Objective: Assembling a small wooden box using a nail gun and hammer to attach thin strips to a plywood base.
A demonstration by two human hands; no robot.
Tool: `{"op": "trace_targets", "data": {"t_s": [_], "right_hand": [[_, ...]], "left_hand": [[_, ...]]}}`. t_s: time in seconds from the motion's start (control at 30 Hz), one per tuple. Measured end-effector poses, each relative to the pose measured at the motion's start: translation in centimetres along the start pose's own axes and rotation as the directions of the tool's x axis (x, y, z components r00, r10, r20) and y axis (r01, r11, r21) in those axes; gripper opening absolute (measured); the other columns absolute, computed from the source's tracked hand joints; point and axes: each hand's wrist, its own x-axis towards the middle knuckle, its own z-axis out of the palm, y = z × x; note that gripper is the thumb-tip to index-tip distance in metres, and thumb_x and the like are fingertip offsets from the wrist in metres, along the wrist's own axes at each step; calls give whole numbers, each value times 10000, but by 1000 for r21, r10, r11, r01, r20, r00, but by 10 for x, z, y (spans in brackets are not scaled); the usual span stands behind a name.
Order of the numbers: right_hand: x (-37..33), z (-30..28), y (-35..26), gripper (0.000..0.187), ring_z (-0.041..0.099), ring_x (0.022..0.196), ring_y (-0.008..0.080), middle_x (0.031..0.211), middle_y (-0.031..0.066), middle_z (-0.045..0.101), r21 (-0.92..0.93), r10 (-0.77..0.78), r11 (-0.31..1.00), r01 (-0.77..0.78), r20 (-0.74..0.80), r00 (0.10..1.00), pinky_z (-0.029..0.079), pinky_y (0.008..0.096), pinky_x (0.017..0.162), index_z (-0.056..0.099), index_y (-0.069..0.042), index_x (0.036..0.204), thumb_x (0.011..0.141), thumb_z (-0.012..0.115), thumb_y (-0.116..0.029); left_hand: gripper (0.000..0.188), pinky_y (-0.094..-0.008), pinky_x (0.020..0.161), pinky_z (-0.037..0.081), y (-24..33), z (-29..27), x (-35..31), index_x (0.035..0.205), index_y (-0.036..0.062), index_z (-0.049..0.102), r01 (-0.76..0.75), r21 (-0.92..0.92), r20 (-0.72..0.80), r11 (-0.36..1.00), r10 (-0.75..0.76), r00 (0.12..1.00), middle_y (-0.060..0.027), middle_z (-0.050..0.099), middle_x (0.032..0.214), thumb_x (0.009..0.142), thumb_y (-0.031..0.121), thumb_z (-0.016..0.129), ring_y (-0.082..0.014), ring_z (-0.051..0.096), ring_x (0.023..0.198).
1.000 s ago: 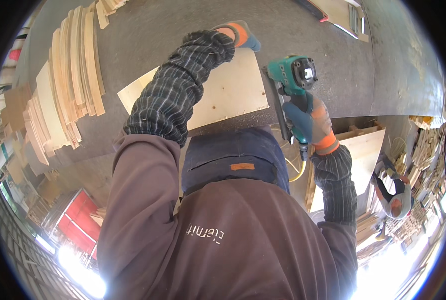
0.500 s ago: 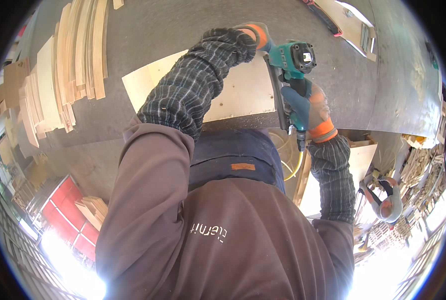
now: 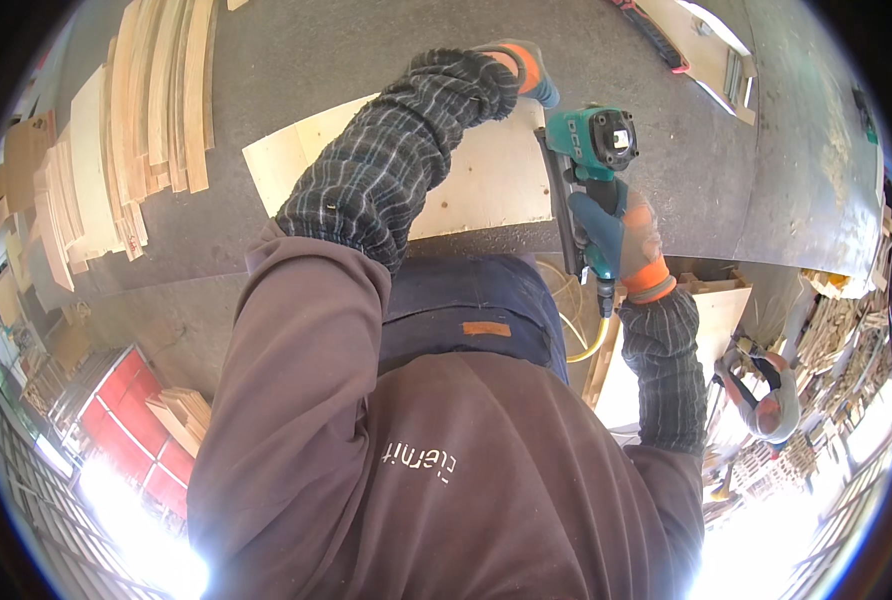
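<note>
The right hand (image 3: 621,235), in a blue glove with an orange cuff, was clenched around the grip of a teal and black pneumatic nail gun (image 3: 591,175). The tool stood at the right edge of a pale rectangular plywood sheet (image 3: 476,185) lying flat on the grey floor (image 3: 296,60). Its nose and the point of contact with the sheet could not be made out. A yellow air hose (image 3: 588,345) ran from the base of the grip and dropped out of sight behind the person's dark blue waist garment.

The left hand (image 3: 526,65), gloved alike, lay at the far edge of the plywood sheet. Only the cuff and the back of the glove showed; the checked sleeve (image 3: 396,165) covered the rest, so whether it gripped or merely pressed the sheet cannot be told.

The near edge of the plywood sheet was hidden by the person's body. To the left of the sheet, well apart, lay a stack of light wooden slats (image 3: 156,100), partly cut off at the frame's rim. Near the sheet's right side, below the nail gun, a second pale panel (image 3: 726,310) was partly hidden behind the right forearm. Beyond it, another person (image 3: 766,395) was bent over, small and distorted at the rim.
</note>
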Motion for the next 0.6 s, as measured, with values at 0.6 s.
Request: {"op": "trace_targets", "data": {"t_s": [0.6], "right_hand": [[-36,13,17,275,607,768,81,896,12,719,19,62,998,-63,51,997,519,285,687,702,9,1179,949,717,-140]], "left_hand": [[451,-487,743,572,-8,-40,-65,1025,84,842,148,-170,8,974,-149,989,-179,786,984,782,463,840,-315,748,867]]}}
